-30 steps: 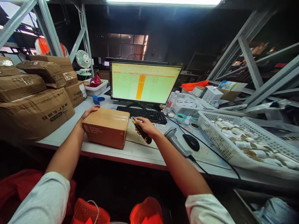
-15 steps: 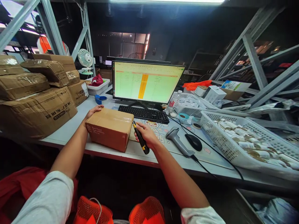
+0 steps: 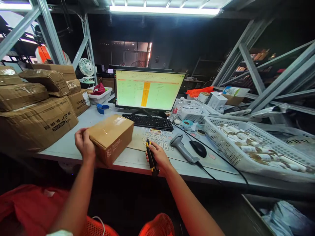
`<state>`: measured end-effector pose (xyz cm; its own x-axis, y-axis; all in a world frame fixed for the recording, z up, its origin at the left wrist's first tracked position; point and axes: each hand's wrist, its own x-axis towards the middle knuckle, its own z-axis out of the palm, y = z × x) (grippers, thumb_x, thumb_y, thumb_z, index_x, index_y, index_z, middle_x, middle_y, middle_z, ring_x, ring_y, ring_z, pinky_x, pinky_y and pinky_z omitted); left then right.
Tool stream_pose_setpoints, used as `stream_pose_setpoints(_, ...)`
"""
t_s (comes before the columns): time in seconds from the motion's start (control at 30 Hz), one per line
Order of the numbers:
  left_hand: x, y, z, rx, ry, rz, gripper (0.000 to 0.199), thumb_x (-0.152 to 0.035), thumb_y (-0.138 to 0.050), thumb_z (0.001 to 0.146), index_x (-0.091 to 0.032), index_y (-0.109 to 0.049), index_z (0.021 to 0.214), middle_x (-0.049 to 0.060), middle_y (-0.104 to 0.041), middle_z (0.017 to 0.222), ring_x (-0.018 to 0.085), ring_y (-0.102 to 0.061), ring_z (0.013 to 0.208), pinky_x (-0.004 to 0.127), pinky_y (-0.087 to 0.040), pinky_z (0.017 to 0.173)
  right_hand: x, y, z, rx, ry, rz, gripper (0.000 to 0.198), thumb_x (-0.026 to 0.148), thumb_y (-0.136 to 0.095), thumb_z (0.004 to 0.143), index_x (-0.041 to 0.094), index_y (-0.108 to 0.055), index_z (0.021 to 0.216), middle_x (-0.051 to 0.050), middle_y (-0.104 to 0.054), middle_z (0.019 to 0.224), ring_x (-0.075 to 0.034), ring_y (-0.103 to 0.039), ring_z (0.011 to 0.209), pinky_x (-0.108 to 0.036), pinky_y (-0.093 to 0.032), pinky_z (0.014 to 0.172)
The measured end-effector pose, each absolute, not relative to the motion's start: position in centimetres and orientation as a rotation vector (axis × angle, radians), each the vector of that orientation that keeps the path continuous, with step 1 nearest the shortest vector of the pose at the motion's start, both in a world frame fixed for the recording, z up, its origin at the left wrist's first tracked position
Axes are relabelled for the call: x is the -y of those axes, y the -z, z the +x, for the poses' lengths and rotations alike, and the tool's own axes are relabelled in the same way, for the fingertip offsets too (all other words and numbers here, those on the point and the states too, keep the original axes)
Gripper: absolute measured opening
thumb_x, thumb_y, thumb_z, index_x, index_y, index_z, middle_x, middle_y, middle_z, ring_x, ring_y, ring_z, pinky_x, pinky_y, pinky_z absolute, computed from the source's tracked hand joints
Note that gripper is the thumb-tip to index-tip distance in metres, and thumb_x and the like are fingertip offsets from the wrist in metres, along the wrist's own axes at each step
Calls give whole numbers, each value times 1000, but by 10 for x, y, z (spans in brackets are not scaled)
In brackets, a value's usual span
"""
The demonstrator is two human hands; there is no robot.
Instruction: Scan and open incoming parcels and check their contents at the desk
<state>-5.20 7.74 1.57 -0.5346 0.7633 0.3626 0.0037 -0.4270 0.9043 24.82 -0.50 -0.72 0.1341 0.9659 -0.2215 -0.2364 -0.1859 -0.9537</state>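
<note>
A closed cardboard box (image 3: 112, 132) with a tape strip on top and white lettering on one side sits at an angle near the desk's front edge. My left hand (image 3: 85, 144) grips its left end, thumb by the top edge; some fingers are hidden. In my right hand (image 3: 158, 155), to the right of the box and apart from it, is a black and yellow utility knife (image 3: 152, 159), fingers wrapped round the handle. Whether any blade is out, I cannot tell. Nearby lies a grey barcode scanner (image 3: 183, 149).
Behind the box stand a keyboard (image 3: 147, 122) and a monitor (image 3: 147, 90). Stacked cartons (image 3: 41, 123) occupy the left. A mouse (image 3: 198, 148) and a white basket (image 3: 221, 147) of small rolls are on the right. A blue tape dispenser (image 3: 102, 108) lies behind the box.
The box has turned, so its lettered side now faces front right. My left hand has shifted from its back left corner to its near left end. My right hand has drawn back slightly with the knife.
</note>
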Motion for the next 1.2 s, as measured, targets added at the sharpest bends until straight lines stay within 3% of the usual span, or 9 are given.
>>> stream_pose_setpoints(0.07, -27, 2, -20, -1319, -2285, 1197, 42, -38, -51, 98, -25, -42, 136, 8, -47, 147, 28, -44, 142, 42, -33, 123, 4, 13, 256, 791, -1311, -1267, 50, 34, -61, 97, 18, -50, 143, 2, -63, 63, -14, -59, 48, -22, -51, 44)
stream_pose_setpoints(0.2, 59, 21, 26, -1202, -1853, 1683, 65, -35, -65, 95, -37, -38, 154, 4, -26, 170, 31, -25, 157, 48, -21, 131, 6, 12, 270, 796, -1283, -1260, 51, 31, -58, 99, 18, -47, 147, 1, -65, 65, -14, -61, 50, -22, -52, 46)
stream_pose_setpoints(0.33, 56, -25, 0, -726, -1359, 1988, 49, -29, -65, 95, -33, -60, 143, 7, -56, 153, 34, -50, 143, 53, -41, 119, 9, 0, 282, 856, -1256, -1287, 58, 26, -56, 100, 19, -39, 155, 1, -65, 66, -15, -64, 53, -23, -54, 48)
stream_pose_setpoints(0.4, 17, -62, -23, -789, -1517, 2152, 40, -26, -67, 93, -30, -67, 133, 5, -63, 144, 33, -53, 140, 52, -36, 122, 9, -6, 283, 895, -1256, -1276, 64, 24, -59, 97, 19, -37, 157, 2, -65, 66, -16, -64, 52, -24, -55, 47)
stream_pose_setpoints(0.5, -53, -90, -41, -928, -1358, 2351, 46, -42, -76, 86, -24, -73, 128, 8, -63, 145, 39, -44, 146, 56, -23, 127, 7, -15, 277, 945, -1269, -1229, 67, 25, -63, 95, 21, -38, 158, 2, -65, 67, -15, -63, 49, -25, -55, 46)
stream_pose_setpoints(0.6, -95, -72, -42, -997, -1106, 2473, 50, -56, -74, 85, -24, -77, 124, 11, -66, 141, 41, -50, 141, 59, -17, 127, 4, -24, 266, 972, -1300, -1190, 69, 26, -64, 94, 22, -38, 158, 3, -64, 66, -15, -62, 49, -24, -54, 45)
stream_pose_setpoints(0.8, -90, -35, -37, -1114, -1185, 2706, 74, -79, -46, 93, -24, -72, 135, 11, -63, 145, 37, -55, 139, 54, -27, 123, 1, -34, 247, 997, -1303, -1176, 66, 28, -65, 93, 19, -42, 155, 3, -64, 67, -14, -61, 48, -23, -53, 43)
stream_pose_setpoints(1.0, -81, -37, -21, -1336, -1202, 2797, 82, -78, -25, 99, -20, -73, 131, 10, -65, 142, 34, -59, 135, 57, -37, 116, 21, -36, 233, 996, -1318, -1191, 63, 31, -64, 95, 19, -45, 154, 2, -64, 69, -12, -61, 49, -22, -53, 44)
stream_pose_setpoints(1.2, -82, -29, -19, -1316, -1313, 2899, 74, -72, -28, 103, -18, -73, 129, 12, -68, 139, 35, -62, 131, 56, -38, 111, 50, -27, 222, 1000, -1462, -1127, 82, 46, -73, 88, 22, -39, 159, 3, -64, 72, -12, -61, 51, -22, -52, 45)
